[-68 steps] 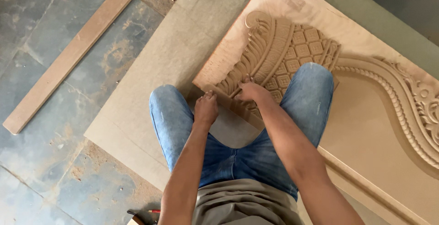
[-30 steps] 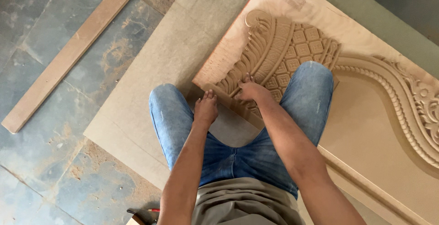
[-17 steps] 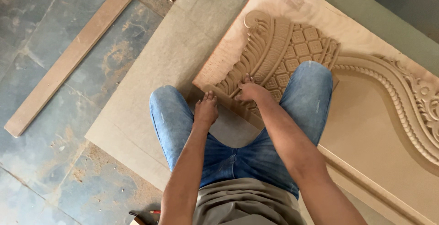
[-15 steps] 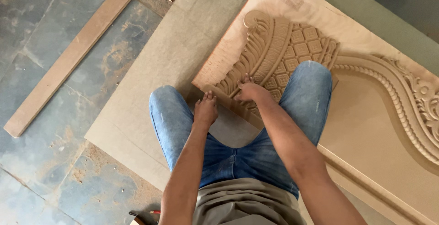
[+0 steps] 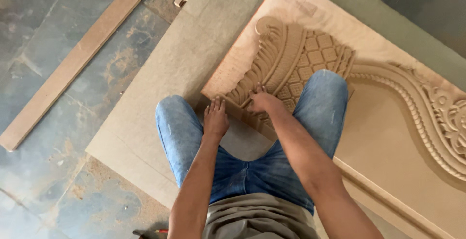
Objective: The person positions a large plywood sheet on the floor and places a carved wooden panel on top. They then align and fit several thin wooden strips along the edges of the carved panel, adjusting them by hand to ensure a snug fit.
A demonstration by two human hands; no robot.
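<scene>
Our left hand (image 5: 215, 119) lies flat with its fingers (image 5: 217, 104) stretched out straight and close together. The tips touch the near edge of the carved board (image 5: 310, 20). The fingers hold nothing; they only press down. Our right hand (image 5: 264, 102) lies on the carving itself, just beside the left one. Its fingers (image 5: 258, 90) are spread a little and bent, with the tips resting on the leaf shapes (image 5: 252, 81). We cannot see anything held under this hand.

The carved board is pale brown wood. It lies flat on the floor, on top of a bigger plain sheet (image 5: 160, 88). Next to the leaf shapes there is a patch of little squares (image 5: 318, 57). A long curvy band with beads (image 5: 412, 103) runs away to the right side.

We are squatting over the near corner of the board, and our knees in blue jeans (image 5: 177, 127) stand on both sides of our hands. The right knee is over the carving.

Farther out, a long thin strip of wood (image 5: 77, 62) lies at a slant on the grey floor (image 5: 43, 20), well apart from the sheet. Brown dust is on the floor.
</scene>
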